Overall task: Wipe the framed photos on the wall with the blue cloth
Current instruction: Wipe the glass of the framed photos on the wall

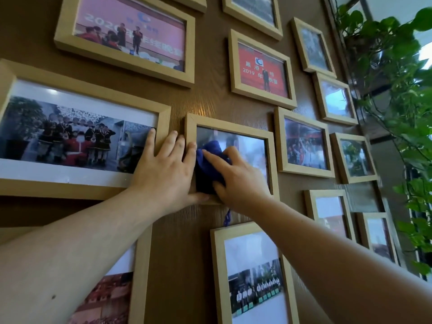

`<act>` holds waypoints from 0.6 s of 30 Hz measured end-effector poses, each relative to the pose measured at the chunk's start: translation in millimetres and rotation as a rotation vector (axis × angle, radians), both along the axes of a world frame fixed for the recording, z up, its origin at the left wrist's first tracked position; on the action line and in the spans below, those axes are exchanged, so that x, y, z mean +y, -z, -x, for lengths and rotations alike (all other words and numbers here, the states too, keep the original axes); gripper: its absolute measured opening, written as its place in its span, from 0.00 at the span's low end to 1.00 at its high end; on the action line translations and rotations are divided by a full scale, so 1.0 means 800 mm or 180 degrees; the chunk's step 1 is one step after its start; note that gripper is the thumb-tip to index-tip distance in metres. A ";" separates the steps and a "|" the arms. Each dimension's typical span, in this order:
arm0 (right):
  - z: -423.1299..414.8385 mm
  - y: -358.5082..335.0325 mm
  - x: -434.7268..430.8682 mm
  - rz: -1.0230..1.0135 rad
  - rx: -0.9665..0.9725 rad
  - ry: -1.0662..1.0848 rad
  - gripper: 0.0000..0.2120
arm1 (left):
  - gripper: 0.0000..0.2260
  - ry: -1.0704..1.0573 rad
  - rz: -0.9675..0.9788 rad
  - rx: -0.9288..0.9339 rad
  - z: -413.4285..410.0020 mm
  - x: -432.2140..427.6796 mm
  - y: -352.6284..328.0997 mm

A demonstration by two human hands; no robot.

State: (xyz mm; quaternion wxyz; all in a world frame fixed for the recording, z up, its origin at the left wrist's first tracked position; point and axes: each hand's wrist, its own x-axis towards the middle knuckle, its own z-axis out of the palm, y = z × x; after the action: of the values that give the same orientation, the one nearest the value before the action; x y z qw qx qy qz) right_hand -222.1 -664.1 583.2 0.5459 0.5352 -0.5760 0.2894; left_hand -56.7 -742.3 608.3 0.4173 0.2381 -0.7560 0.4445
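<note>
Several pale wooden photo frames hang on a brown wood-grain wall [205, 99]. My right hand [238, 176] presses the blue cloth [208, 167] flat against the glass of the small middle frame [254, 132], covering its lower left part. A loop of the cloth [226, 216] dangles below that frame. My left hand [163, 169] lies flat with fingers spread across the gap between the large left frame [77, 90] and the small frame's left edge, thumb under the small frame's bottom corner.
More frames surround the hands: a pink photo [131, 33] above left, a red photo [261, 69] above, a tall frame [252, 272] below. Leafy green vines [397, 94] hang along the right by a bright window.
</note>
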 end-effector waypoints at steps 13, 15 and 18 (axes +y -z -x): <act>0.078 0.023 0.054 0.0050 -0.0533 0.0896 0.28 | 0.51 0.0020 -0.0010 -0.0036 0.002 -0.002 0.001; 0.046 0.026 0.045 -0.0155 -0.0043 0.0642 0.30 | 0.52 0.0044 -0.0043 -0.0038 0.001 -0.002 0.001; 0.007 0.027 0.029 -0.0350 0.0579 0.0418 0.28 | 0.53 0.0071 -0.0107 -0.0077 0.001 -0.003 -0.001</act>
State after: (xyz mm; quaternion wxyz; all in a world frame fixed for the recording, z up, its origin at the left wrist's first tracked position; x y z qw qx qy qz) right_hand -227.7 -640.7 561.3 0.5835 0.5495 -0.5729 0.1712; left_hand -57.2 -744.9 609.1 0.4090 0.2312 -0.7709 0.4300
